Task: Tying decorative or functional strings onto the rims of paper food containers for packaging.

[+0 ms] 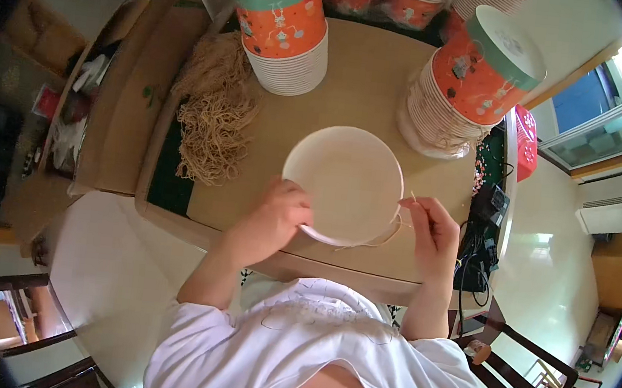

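A round white paper bucket (342,182) stands in front of me, its open mouth facing up. My left hand (285,210) grips its rim at the near left, fingers closed over the edge. At the right side of the rim, my right hand (433,222) pinches a thin tan string (394,235). That string hangs in a loop beside the bucket's lower right edge. Whether it is fastened to the bucket, I cannot tell. Left of the bucket lies a tangled heap of tan strings (214,138).
Upside-down stacks of orange and green paper buckets stand at the back left (281,32) and back right (475,71), with more stacks behind. A large cardboard box (128,91) flanks the table's left. Black cables and an adapter (488,205) lie at the right edge, near a dark wooden chair (520,367).
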A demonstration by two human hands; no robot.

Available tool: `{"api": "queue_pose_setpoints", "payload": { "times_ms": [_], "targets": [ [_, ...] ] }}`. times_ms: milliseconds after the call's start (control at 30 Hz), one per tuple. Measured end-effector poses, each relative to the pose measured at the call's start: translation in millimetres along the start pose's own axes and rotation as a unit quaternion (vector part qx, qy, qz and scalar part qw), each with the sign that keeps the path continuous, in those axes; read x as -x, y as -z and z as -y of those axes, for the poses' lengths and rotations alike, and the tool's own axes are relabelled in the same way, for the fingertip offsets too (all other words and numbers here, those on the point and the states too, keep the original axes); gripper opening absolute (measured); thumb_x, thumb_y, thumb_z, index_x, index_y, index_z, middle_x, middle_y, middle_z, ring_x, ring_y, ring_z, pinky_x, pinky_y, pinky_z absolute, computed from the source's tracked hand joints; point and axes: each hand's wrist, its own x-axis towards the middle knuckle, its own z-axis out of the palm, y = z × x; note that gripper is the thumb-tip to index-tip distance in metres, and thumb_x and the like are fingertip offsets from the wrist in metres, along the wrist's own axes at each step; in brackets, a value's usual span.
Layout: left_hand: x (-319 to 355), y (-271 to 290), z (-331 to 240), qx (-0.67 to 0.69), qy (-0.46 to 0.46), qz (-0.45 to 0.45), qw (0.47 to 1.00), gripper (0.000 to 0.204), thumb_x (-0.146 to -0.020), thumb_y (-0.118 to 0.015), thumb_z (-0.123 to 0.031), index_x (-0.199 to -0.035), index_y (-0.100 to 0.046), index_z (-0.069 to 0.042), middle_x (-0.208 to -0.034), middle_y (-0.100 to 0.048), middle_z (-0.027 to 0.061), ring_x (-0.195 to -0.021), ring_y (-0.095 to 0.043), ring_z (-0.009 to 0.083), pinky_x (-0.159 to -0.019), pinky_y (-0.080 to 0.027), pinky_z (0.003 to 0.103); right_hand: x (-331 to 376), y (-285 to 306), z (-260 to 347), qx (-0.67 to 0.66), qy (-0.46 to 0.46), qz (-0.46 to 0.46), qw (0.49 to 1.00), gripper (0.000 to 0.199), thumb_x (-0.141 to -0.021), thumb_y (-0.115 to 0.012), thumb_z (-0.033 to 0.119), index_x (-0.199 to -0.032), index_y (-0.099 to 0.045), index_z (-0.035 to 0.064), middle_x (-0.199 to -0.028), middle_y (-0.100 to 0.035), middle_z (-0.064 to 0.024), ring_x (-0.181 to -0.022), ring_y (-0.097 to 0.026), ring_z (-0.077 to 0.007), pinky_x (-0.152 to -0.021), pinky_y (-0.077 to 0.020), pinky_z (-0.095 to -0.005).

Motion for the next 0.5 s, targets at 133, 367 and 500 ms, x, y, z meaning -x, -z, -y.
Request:
{"api": "queue_pose_setpoints", "payload": {
  "times_ms": [133,367,500],
  "targets": [
    [2.4,29.9,14.2,-0.167,-0.006,0.009,0.986,0.020,-0.072,-0.064,-0.004,-0.089,-0.070,-0.014,-0.124,-0.057,0.0094,-0.127,-0.044,0.0290,-0.114,-0.021,0.054,2.7,2.0,-8.7,0.024,-0.026,0.023,0.999,0.015,-0.094,-0.054,0.006,-0.097,-0.066,-0.0014,-0.070,-0.055,-0.0003,-0.063,-0.046,-0.0058,-0.056,-0.0363,-0.0193],
    [-13.6,31.6,-43.7,-0.028,0.017,-0.035,0.999,0.058,-0.072,-0.076,-0.017,-0.125,-0.055,-0.009,-0.128,-0.051,0.0109,-0.122,-0.045,0.0313,-0.105,-0.037,0.045,-3.8,-15.1,-35.5,-0.063,-0.021,0.089,0.994,0.014,-0.094,-0.052,0.006,-0.093,-0.064,-0.0007,-0.075,-0.055,0.0001,-0.066,-0.045,-0.0067,-0.059,-0.0370,-0.0200],
    [-30.0,-23.5,-50.0,-0.045,-0.011,-0.093,0.995,0.048,-0.073,-0.074,-0.020,-0.116,-0.058,-0.004,-0.106,-0.061,0.0104,-0.102,-0.058,0.0271,-0.093,-0.044,0.040,2.2,-17.8,-25.1,-0.063,-0.054,0.105,0.991,0.014,-0.094,-0.051,0.006,-0.091,-0.063,0.0001,-0.076,-0.056,0.0015,-0.065,-0.045,-0.0079,-0.059,-0.0364,-0.0211]
  ]
}}
